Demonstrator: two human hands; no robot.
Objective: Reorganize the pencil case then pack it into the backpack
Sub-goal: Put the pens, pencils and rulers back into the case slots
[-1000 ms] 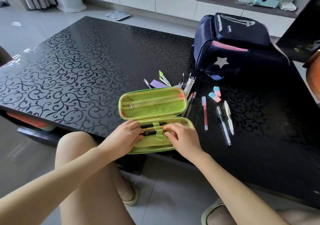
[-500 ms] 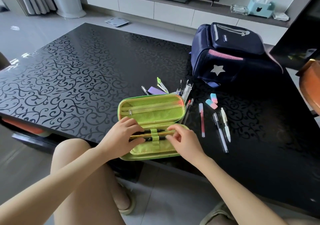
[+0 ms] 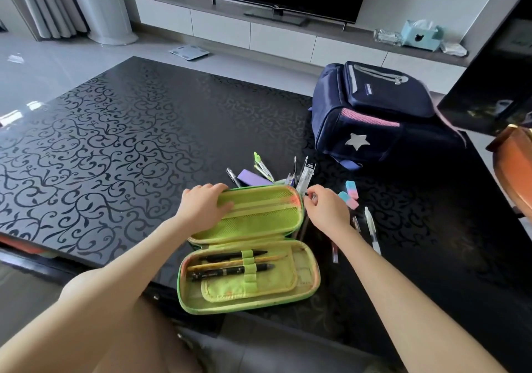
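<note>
A green pencil case lies open at the table's near edge. Two black pens and a yellow pencil sit under its elastic loop. My left hand grips the left end of the raised lid. At the lid's right corner, my right hand has its fingers pinched together, apparently on the zipper pull; the fingers hide it. Loose pens, two pink-blue erasers and a purple eraser lie behind and right of the case. The navy backpack with a white star stands at the far right, zipped.
The black patterned table stretches left and back. A compass and refill pack lie behind the lid. An orange-brown chair stands at the right edge. My bare knees are under the table's near edge.
Both hands left the pens in the lower half and moved up to the lid, left hand to its left end, right hand to its right corner. The camera tilted up.
</note>
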